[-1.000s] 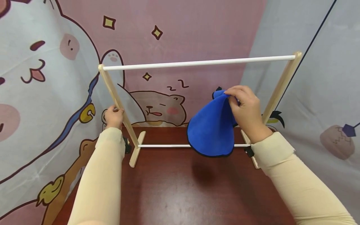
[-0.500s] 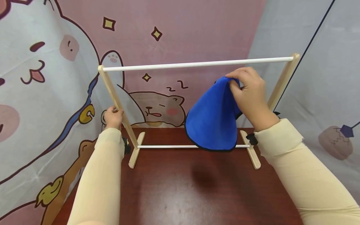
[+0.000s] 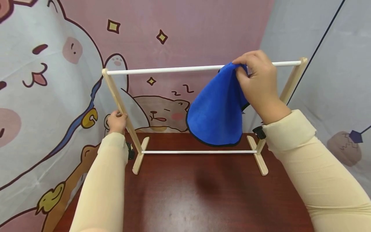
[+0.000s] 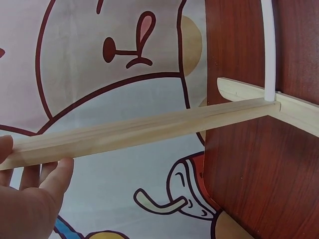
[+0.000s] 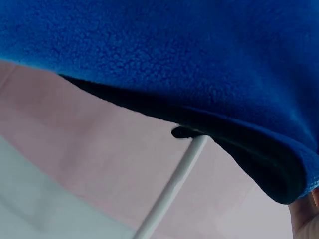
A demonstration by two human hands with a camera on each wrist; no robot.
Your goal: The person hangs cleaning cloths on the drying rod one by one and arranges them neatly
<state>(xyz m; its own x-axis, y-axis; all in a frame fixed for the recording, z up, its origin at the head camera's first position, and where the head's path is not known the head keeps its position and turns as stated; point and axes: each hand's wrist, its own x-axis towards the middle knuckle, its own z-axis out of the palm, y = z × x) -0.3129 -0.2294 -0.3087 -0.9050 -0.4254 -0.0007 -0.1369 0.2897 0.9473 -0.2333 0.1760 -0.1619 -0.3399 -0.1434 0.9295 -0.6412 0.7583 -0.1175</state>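
Observation:
A blue cloth point(image 3: 215, 112) with a dark edge hangs folded from my right hand point(image 3: 258, 83), which pinches it near the top. In the head view its top overlaps the white upper rail point(image 3: 168, 70) of a wooden rack. The right wrist view shows the cloth's fuzzy blue surface point(image 5: 164, 55) close up, with the rail point(image 5: 172, 189) running behind its dark edge; whether they touch I cannot tell. My left hand point(image 3: 117, 122) grips the rack's left post point(image 3: 115, 93). Thumb and fingers lie on opposite sides of that post in the left wrist view.
The rack's feet point(image 3: 141, 154) stand on a dark red-brown table point(image 3: 179, 199). A thin lower rail point(image 3: 185, 151) joins the two sides. Cartoon-printed fabric point(image 3: 197, 32) hangs behind the rack and on both sides.
My right hand has risen with the blue cloth, from below the upper rail to its height in the head view. The left hand stays on the post.

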